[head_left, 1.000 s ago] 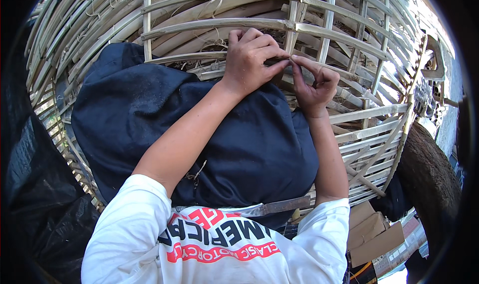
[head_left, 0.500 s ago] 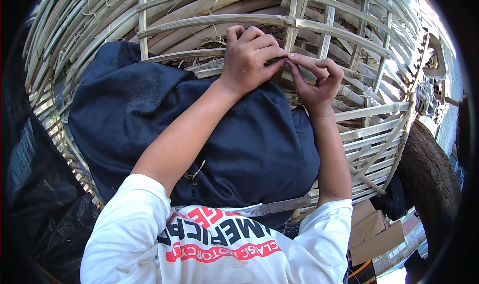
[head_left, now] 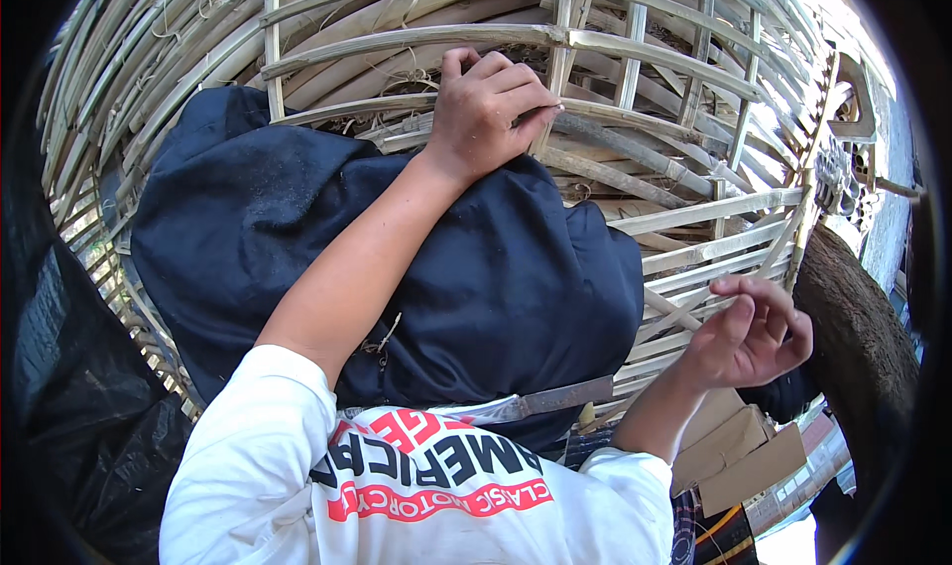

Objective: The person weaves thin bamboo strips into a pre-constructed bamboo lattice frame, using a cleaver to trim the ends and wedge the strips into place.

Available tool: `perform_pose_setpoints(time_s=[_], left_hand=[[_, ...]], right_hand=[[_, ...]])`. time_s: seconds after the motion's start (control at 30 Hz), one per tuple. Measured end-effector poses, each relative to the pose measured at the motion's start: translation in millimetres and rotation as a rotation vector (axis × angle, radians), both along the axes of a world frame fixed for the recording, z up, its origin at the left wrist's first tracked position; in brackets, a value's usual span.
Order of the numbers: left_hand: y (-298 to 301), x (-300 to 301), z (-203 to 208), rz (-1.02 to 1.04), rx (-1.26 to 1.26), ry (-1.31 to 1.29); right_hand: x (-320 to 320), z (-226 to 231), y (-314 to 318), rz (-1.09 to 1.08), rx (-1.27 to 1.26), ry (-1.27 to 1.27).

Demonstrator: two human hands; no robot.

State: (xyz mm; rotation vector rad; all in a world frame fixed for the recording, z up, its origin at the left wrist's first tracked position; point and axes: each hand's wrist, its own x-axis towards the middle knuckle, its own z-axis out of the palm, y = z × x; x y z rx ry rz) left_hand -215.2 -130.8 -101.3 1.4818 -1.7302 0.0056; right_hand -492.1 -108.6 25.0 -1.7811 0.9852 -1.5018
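Note:
In front of me is a large woven basket of pale split-bamboo strips with wide openings. My left hand is closed at the upper middle, its fingers bent over a bamboo strip of the weave and its thumb and forefinger together beside an upright strip. What sits under its fingers is mostly hidden. My right hand is off the basket wall, low on the right, palm turned up. Its fingers are loosely bent and apart, and I see nothing held in them.
Dark blue cloth covers my lap against the basket. A flat, blade-like brown piece lies across my waist. At right are a thick tree trunk and an open cardboard box. Black plastic sheeting hangs at left.
My right hand has left the spot beside my left hand and moved down and to the right, its pinch loosened. The left hand stays on the weave. The view has shifted slightly.

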Motion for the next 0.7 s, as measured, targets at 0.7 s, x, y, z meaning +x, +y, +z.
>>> perform_pose_setpoints(time_s=[0.7], left_hand=[[-2, -5, -2, -0.016, -0.058, -0.002]], right_hand=[[72, 30, 227, 0.325, 0.879, 0.695]])
